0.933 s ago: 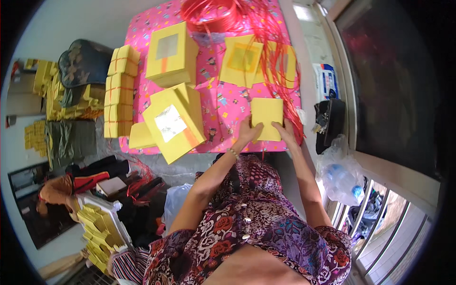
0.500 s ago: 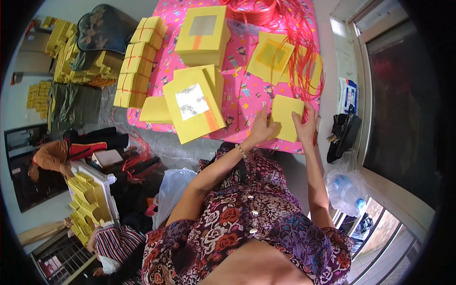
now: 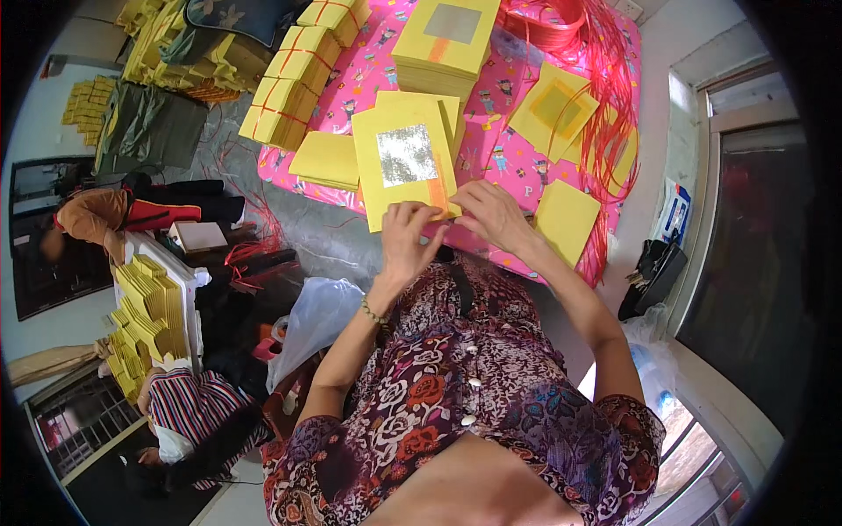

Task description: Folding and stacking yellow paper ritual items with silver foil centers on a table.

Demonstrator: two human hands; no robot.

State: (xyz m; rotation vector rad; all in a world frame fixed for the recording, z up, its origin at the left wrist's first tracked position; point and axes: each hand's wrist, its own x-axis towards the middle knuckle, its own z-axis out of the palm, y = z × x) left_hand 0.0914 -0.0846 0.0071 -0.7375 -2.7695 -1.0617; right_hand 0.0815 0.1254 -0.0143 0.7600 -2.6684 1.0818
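A pile of yellow paper sheets (image 3: 372, 151) lies near the table's front edge; its top sheet bears a silver foil square and an orange strip. At the near edge of that sheet, my left hand (image 3: 407, 242) curls its fingers, thumb close to the corner. My right hand (image 3: 498, 216) meets it from the right, fingertips pinched at the sheet's near right corner. The fingers partly hide that corner. Right of my right hand lies a plain yellow stack (image 3: 567, 219), which neither hand touches.
Tied yellow bundles (image 3: 282, 112) line the table's left side. A tall yellow stack (image 3: 438, 66) stands behind. Red plastic strips (image 3: 605, 96) trail over loose sheets (image 3: 551, 110) on the pink tablecloth (image 3: 502, 159). At left, other people sit by a table of yellow stacks (image 3: 151, 298).
Both hands have moved left, from the plain yellow stack to the near corner of the foil-square sheet. The whole view has shifted, with the table now farther right and higher.
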